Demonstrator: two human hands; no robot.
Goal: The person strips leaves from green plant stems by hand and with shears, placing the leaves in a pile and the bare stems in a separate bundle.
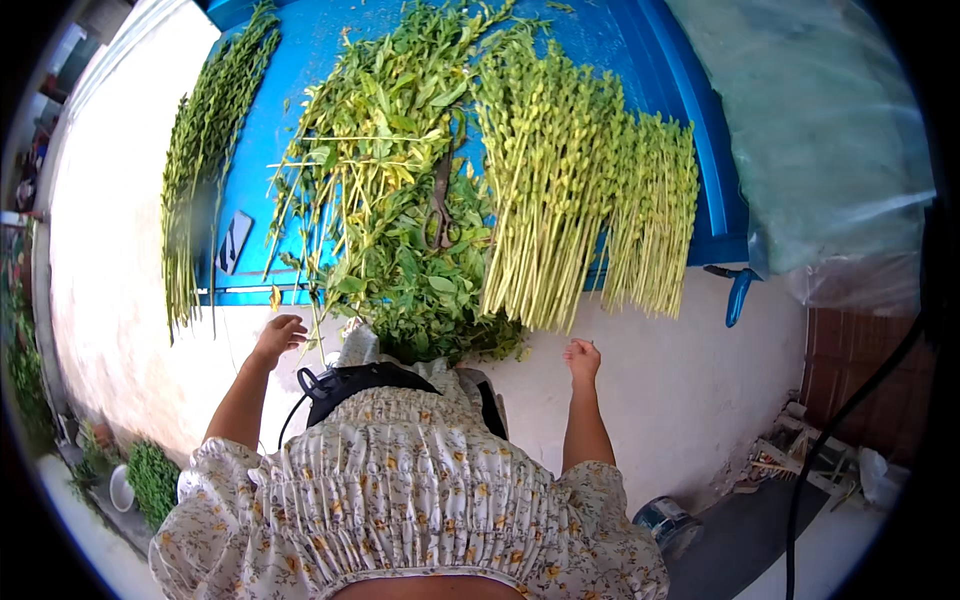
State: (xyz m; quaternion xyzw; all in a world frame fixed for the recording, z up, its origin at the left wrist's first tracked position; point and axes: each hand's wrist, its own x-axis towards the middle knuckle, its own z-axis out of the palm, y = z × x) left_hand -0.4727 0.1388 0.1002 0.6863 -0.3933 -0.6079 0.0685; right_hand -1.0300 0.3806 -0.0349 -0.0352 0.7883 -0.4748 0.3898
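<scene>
Two bare hands, both short of the table edge, well apart. Left hand [281, 338]: released, fingers loosely bent, just beside the lower stems of the leafy pile [375, 270]. Right hand [581, 358]: fingers curled in; cannot tell whether clenched or only relaxed. It lies just below the stem ends of the large pale bunch [548, 190].

One blue table [300, 60]. Bunches of trimmed stalks on it: three. Large pale bunch right of centre; small pale bunch [655, 215] against its right side; dark green bunch [205, 140] at far left, stem ends past the near edge. One leafy pile in the middle, spilling over that edge; stems too tangled to count.

One pair of scissors [441, 190], on the pile. One phone [235, 242], between dark bunch and pile. One plastic sheet [820, 120], right. One bucket [668, 525], lower right.
</scene>
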